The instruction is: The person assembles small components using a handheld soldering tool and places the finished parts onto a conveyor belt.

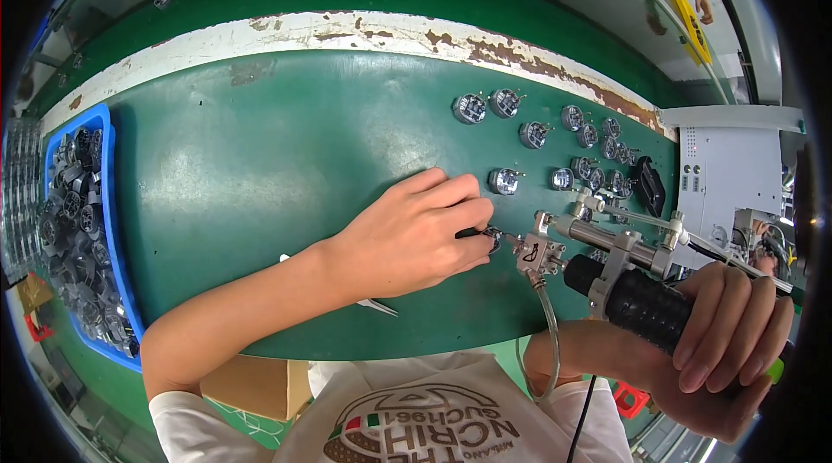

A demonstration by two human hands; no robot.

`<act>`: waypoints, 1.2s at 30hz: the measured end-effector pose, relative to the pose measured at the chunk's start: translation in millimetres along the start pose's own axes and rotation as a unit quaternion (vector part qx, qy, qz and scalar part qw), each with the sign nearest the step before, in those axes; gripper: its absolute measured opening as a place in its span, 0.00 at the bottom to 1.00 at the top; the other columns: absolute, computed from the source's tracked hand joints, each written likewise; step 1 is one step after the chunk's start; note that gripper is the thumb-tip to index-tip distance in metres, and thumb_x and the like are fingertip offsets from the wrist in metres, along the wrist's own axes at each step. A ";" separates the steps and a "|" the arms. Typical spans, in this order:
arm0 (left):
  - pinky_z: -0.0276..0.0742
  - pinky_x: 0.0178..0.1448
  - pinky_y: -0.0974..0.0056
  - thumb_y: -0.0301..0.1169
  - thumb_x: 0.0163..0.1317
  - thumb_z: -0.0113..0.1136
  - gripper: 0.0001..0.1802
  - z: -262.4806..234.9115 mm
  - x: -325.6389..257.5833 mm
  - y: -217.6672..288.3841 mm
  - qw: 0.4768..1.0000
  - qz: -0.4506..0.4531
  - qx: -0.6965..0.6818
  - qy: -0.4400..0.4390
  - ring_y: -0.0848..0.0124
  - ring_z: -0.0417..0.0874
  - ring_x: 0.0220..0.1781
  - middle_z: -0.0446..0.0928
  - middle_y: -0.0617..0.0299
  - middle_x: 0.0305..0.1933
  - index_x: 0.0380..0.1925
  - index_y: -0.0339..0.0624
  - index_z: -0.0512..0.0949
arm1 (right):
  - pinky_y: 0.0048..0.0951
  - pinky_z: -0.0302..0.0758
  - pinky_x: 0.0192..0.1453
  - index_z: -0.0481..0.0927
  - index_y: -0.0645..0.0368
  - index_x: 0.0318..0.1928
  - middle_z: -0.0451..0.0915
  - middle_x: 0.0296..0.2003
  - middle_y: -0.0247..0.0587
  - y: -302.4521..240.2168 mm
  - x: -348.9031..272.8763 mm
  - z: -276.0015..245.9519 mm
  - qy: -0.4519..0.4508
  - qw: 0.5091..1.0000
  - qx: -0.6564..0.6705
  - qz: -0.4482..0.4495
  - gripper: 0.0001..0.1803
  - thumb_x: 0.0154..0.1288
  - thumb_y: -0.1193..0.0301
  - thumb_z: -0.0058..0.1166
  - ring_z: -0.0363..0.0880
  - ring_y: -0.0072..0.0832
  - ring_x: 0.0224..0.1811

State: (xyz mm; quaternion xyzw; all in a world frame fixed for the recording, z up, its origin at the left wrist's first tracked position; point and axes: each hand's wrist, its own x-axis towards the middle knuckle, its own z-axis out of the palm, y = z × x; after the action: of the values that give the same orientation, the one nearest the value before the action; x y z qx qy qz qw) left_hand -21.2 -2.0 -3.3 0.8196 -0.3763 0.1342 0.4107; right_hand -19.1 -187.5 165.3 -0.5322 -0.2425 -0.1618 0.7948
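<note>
My left hand (425,229) is closed, its thumb and fingers pinching a small round grey part (494,239) with something black beside it, mostly hidden by the fingers. My right hand (728,337) wraps round the black ribbed handle of a dispensing gun (646,307). At the gun's front, a metal valve block (536,257) carries a thin nozzle, whose tip points left and reaches the grey part or stops just short of it; I cannot tell which. A clear hose (553,324) curves down from the block. Beneath my left wrist lies a pair of tweezers (379,307), partly covered.
Several round grey parts with metal pins (504,181) stand on the green table (234,160) at the right. A blue bin (111,229) full of dark parts sits at the left. A white machine (724,160) borders the right side; a cardboard box (260,385) is below.
</note>
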 end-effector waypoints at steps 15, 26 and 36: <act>0.73 0.41 0.63 0.31 0.52 0.76 0.10 -1.9 0.6 0.5 1.000 0.009 0.021 -0.015 0.69 0.79 0.41 0.77 0.68 0.36 0.31 0.47 0.82 | 0.16 0.76 0.23 0.71 0.51 0.28 0.77 0.22 0.32 -42.0 2.9 -24.1 -0.029 0.997 0.040 -0.053 0.09 0.61 0.73 0.58 0.80 0.20 0.20; 0.75 0.47 0.61 0.31 0.48 0.76 0.24 -0.4 0.1 0.2 0.999 -0.019 0.024 -0.030 0.65 0.78 0.45 0.74 0.63 0.39 0.47 0.43 0.83 | 0.29 0.87 0.24 0.72 0.55 0.35 0.78 0.27 0.40 -11.1 -9.2 -18.4 -0.116 0.992 0.047 -0.008 0.14 0.77 0.61 0.54 0.86 0.32 0.26; 0.74 0.46 0.61 0.31 0.47 0.76 0.22 0.1 0.7 0.2 0.999 -0.018 0.022 -0.031 0.65 0.77 0.44 0.73 0.64 0.39 0.45 0.42 0.83 | 0.31 0.90 0.28 0.72 0.55 0.35 0.79 0.28 0.39 -10.8 -8.0 -22.0 -0.169 0.983 0.063 0.029 0.13 0.76 0.63 0.55 0.86 0.32 0.29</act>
State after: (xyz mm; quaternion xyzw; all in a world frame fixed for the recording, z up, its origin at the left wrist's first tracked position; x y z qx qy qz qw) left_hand -20.9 -2.5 -2.9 0.8387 -0.3711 0.1092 0.3834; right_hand -26.7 -212.0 162.1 -0.5073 -0.3679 -0.0308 0.7787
